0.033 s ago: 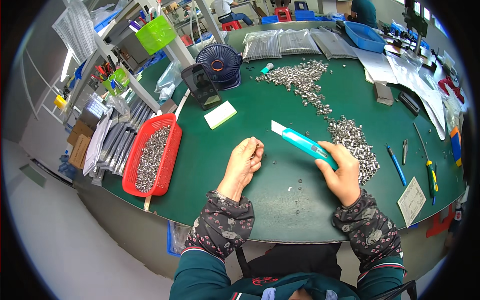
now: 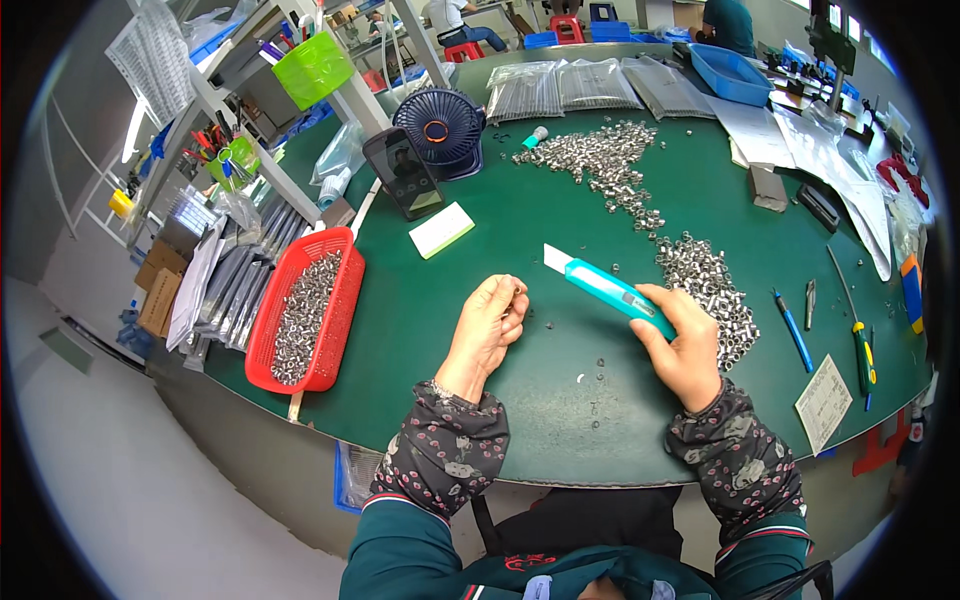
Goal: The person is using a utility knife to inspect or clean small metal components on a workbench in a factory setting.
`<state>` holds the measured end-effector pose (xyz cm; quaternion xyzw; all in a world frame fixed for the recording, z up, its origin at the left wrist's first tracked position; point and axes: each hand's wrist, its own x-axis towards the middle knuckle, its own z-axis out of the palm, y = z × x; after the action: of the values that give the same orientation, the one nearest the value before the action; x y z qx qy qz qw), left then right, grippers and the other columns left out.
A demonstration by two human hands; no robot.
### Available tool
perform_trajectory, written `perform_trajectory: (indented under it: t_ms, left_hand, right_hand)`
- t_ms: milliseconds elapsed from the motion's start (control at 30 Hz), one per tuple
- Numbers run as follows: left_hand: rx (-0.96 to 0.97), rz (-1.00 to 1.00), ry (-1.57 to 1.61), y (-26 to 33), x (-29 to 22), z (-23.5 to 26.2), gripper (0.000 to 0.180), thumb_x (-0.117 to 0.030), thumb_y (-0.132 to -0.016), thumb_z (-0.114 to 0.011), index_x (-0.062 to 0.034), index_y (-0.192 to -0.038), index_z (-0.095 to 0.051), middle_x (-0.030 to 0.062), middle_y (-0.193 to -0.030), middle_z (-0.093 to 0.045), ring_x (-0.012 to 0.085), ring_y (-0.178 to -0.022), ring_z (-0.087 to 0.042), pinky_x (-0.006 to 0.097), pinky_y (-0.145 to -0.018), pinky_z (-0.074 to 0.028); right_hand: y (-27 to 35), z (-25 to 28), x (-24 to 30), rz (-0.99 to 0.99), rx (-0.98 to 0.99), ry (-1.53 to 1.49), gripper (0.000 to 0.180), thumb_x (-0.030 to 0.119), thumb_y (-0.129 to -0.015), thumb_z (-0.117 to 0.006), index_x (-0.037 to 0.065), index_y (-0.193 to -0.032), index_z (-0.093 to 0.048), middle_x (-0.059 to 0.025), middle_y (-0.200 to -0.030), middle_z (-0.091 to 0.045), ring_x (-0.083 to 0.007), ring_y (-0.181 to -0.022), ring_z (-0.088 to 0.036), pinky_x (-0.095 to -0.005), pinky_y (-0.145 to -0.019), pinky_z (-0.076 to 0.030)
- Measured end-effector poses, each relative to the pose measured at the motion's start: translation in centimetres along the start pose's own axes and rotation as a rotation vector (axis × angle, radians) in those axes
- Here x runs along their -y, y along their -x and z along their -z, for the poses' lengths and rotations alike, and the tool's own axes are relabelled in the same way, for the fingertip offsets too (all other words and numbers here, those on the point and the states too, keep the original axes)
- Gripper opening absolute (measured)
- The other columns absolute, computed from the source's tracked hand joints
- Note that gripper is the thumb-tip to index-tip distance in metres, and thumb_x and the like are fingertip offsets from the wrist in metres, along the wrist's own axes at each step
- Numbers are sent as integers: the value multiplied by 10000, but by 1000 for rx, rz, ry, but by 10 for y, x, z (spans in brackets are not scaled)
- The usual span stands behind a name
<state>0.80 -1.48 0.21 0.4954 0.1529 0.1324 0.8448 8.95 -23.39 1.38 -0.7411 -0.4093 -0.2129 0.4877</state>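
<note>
My right hand (image 2: pixel 685 345) is wrapped round a teal utility knife (image 2: pixel 615 292), its blade out and pointing to the far left. To the left of the blade, my left hand (image 2: pixel 490 325) is closed, pinching a small metal ring (image 2: pixel 518 290) between thumb and forefinger; the fingers partly cover it. Just right of the knife lies a pile of short metal rings (image 2: pixel 705 290). A second, larger spread of metal rings (image 2: pixel 600 155) lies farther back. A red plastic basket (image 2: pixel 350 290) on the left holds many similar rings.
A small fan (image 2: pixel 437 130) and a propped phone (image 2: pixel 402 175) stand at the back left, near a notepad (image 2: pixel 440 230). Right of the pile lie a blue pen-like tool (image 2: pixel 793 330), a screwdriver (image 2: pixel 860 345) and a paper slip (image 2: pixel 824 404). Dark crumbs dot the green tabletop (image 2: pixel 540 440).
</note>
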Motion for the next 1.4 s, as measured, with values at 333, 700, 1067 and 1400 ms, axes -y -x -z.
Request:
perform_trajectory:
  t_ms: [333, 700, 1067, 1400]
  left_hand:
    - [66, -64, 61, -2, -1, 4, 164, -178, -875, -479, -33, -935, -528, 34, -765, -514, 17, -464, -325, 136, -361, -234]
    - [70, -102, 74, -4, 1, 6, 133, -135, -850, -520, -32, -933, -534, 11, -758, -497, 23, -497, -344, 135, -369, -242]
    - [64, -137, -35, -4, 3, 5, 111, -101, -841, -529, -24, -919, -545, -5, -733, -467, 20, -493, -332, 138, -374, -238]
    - [75, -17, 116, -2, -1, 7, 122, -122, -864, -485, -21, -906, -539, 22, -753, -478, 29, -500, -338, 134, -360, -235]
  right_hand:
    - [2, 0, 5, -99, 172, -13, 266, 161, -691, -644, 67, -934, -589, -92, -644, -479, -246, -530, -495, -330, -488, -390]
    - [2, 0, 3, -192, 282, -139, 270, 189, -702, -636, 66, -939, -597, -102, -695, -544, -251, -597, -536, -329, -545, -424]
    - [4, -2, -5, -213, 301, -201, 273, 180, -695, -641, 62, -937, -600, -100, -701, -548, -250, -588, -544, -328, -537, -430]
    - [-1, 6, 7, -46, 24, 54, 289, 126, -674, -644, 66, -949, -579, -87, -644, -474, -246, -530, -498, -329, -476, -393]
